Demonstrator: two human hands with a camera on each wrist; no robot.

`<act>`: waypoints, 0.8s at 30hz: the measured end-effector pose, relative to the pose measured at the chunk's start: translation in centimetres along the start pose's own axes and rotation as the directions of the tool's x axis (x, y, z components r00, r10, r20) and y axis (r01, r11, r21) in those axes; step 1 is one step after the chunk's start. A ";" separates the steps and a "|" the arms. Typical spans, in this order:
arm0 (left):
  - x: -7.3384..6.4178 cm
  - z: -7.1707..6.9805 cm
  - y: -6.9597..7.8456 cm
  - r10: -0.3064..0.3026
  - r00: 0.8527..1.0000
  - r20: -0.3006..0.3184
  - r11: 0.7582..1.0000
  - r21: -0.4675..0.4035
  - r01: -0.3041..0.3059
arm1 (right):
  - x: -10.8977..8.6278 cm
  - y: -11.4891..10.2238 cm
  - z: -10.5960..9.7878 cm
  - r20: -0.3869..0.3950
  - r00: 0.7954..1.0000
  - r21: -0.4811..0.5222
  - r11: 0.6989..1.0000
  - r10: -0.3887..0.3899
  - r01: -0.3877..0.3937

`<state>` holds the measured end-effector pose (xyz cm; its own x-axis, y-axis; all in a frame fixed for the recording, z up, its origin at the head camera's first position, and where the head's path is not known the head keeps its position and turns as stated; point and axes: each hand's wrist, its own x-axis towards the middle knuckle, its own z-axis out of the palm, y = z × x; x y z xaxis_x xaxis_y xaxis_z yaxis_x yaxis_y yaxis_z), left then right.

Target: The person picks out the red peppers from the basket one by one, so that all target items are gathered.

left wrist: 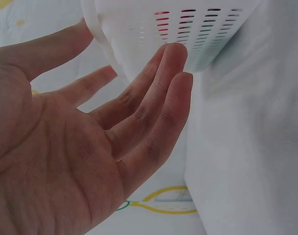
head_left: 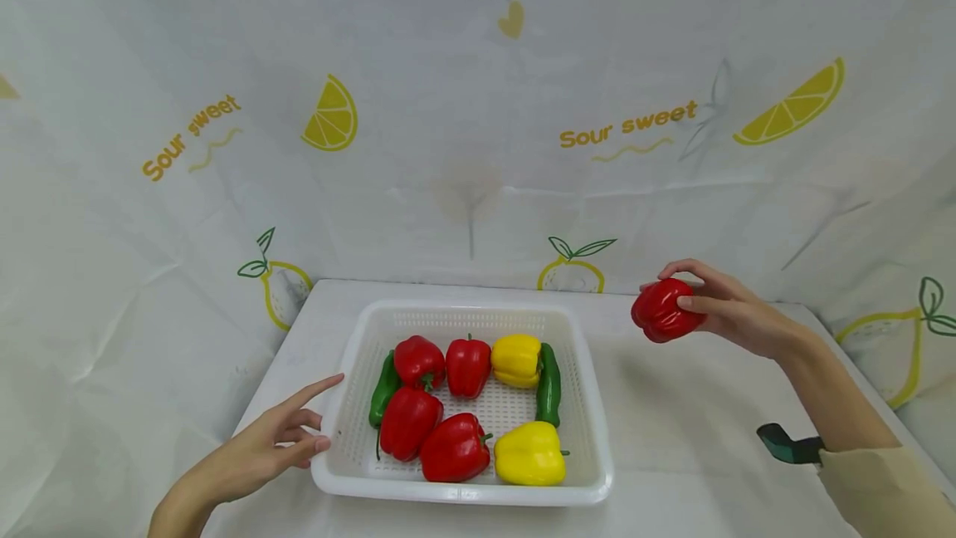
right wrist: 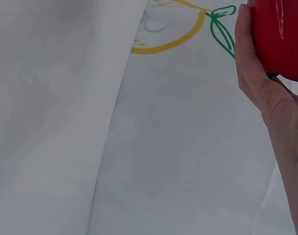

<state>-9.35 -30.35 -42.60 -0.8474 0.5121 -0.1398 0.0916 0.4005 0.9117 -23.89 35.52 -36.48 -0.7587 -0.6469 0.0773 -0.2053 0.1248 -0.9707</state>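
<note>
In the head view, the person's right hand (head_left: 728, 314) holds a glossy red bell pepper (head_left: 660, 312) between its thumb and curled fingers, raised over the right part of the white cloth-covered table (head_left: 672, 430), toward the far edge and outside the basket. A beige sleeve (head_left: 881, 484) and a dark green strap (head_left: 792, 447) show along that arm. The left hand (head_left: 272, 447) is loosely open, fingers parted and gently bent, its tips at the left edge of a white perforated plastic basket (head_left: 463, 494), gripping nothing. Along the basket's far edge, from left to right, lie a slim dark green pepper (head_left: 384, 388) by the left edge, two red bell peppers (head_left: 420, 362) (head_left: 468, 368), a yellow bell pepper (head_left: 517, 360) and a second slim green pepper (head_left: 548, 384) by the right edge. Toward the near edge are two more red bell peppers (head_left: 411, 423) (head_left: 456, 447) and, by the near right corner, another yellow bell pepper (head_left: 530, 453). In the left wrist view, the left palm is exposed and the fingers reach toward the basket's slotted wall, with red showing through some slots. In the right wrist view, the right hand's fingers wrap the held red pepper, which is partly cut off by the frame.
</note>
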 end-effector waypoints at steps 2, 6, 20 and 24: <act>0.0 0.0 0.0 -0.002 1.000 0.001 1.000 -0.002 0.002 | -0.2 0.3 -0.3 -0.020 1.000 -0.012 1.000 -0.006 0.006; 0.1 0.0 0.1 -0.015 1.000 0.002 1.000 -0.005 0.015 | -0.5 0.8 -0.8 -0.036 0.999 -0.025 1.000 -0.013 0.012; 0.0 0.1 0.0 0.002 1.000 -0.002 1.000 0.006 -0.001 | -1.2 1.6 -1.6 -0.064 0.998 0.051 0.998 0.030 -0.027; 0.0 0.1 -0.1 0.003 1.000 -0.001 1.000 0.003 -0.003 | -1.3 1.9 -1.7 -0.084 0.995 0.043 0.998 0.054 -0.050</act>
<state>-9.36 -30.30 -42.68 -0.8476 0.5128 -0.1364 0.0962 0.4013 0.9109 -24.32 37.86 -38.07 -0.8178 -0.5739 0.0439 -0.1404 0.1250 -0.9822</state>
